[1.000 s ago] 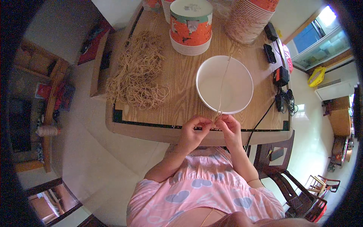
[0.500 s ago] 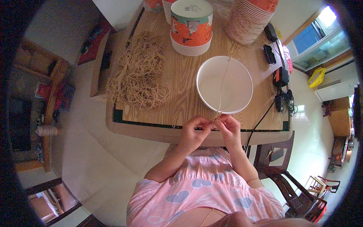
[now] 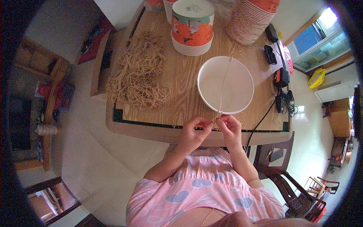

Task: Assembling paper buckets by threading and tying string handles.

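Observation:
A white paper bucket (image 3: 211, 89) sits with its mouth up near the table's front edge. Across its opening runs a thin tan string (image 3: 223, 80), from the far rim to the near rim. Just at the near rim my left hand (image 3: 196, 130) pinches the string, thumb against fingers. Close beside it, my right hand (image 3: 229, 128) is closed on the string as well. The fingertips nearly touch, and a small loop or knot shows between them; its exact form is too small to make out.
A heap of loose tan string (image 3: 138, 75) lies on the table's left. Behind the bucket stand an upturned stack of orange-patterned paper buckets (image 3: 192, 32) and a taller stack (image 3: 250, 24). Black adapters and cables (image 3: 281, 89) line the right edge. A dark wooden chair (image 3: 280, 166) stands at right.
My hands stay at the near rim, and the fingertips have shifted slightly apart with the string between them. The bucket appears a touch further right in the view.

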Tool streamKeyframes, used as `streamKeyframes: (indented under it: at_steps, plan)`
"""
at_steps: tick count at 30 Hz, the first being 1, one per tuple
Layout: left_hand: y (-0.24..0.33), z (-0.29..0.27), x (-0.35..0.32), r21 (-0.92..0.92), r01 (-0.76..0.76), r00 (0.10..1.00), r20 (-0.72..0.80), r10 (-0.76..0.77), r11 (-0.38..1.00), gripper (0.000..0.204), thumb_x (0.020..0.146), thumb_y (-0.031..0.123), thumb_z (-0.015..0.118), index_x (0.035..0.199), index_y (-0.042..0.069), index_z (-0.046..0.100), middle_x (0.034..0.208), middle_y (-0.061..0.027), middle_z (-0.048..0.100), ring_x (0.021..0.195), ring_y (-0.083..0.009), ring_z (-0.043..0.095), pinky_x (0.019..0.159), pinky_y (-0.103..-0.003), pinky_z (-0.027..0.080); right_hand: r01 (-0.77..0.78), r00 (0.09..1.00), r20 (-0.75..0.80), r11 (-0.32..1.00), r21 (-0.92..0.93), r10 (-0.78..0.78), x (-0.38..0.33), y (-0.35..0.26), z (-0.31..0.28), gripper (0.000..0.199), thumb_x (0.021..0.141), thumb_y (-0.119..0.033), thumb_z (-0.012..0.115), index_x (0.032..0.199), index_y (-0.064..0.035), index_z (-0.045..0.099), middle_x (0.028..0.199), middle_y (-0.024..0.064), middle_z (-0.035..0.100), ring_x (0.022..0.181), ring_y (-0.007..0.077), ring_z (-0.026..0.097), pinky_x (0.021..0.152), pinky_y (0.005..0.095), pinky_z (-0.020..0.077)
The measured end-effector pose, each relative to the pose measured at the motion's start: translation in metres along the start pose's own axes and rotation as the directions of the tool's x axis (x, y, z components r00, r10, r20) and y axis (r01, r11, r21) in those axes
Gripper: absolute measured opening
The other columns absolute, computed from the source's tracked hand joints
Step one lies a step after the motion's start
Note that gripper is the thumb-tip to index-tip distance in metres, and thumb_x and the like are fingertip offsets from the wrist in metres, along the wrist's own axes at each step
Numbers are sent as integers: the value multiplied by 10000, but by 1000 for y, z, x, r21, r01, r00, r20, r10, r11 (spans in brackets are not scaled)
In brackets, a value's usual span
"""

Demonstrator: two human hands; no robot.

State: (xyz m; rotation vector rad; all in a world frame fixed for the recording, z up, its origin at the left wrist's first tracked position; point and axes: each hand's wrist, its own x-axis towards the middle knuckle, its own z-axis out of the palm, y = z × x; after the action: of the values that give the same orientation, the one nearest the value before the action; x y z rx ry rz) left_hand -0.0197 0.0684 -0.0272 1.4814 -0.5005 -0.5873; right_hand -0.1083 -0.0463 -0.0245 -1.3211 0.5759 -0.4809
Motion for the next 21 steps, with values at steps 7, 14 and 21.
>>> streamKeyframes:
  at_steps: [7,14,21]
  plan:
    - [-11,-2,0,35,-18,999,43,17,999,91,752,50,631,822,13,586,759,-42,606,714,-106,585,657,-239,468,-32,998,-45,999,21,33,-2,-5,2,66,814,-67,589,794,-7,570,745,-20,554,705,56,492,636,203,397]
    - [2,3,2,0,65,993,102,-64,998,104,774,70,624,847,11,579,782,-33,612,743,-95,578,676,-229,463,-27,999,-41,999,42,29,-1,-2,1,78,816,-80,590,804,-6,568,753,-19,558,707,59,503,636,204,408]
    - [-9,-3,0,-68,219,961,190,-203,973,116,783,77,626,870,8,594,815,-36,618,762,-83,566,698,-217,455,-59,998,13,995,86,59,-3,-13,2,151,872,-122,514,853,14,575,794,10,586,754,81,541,694,222,434]
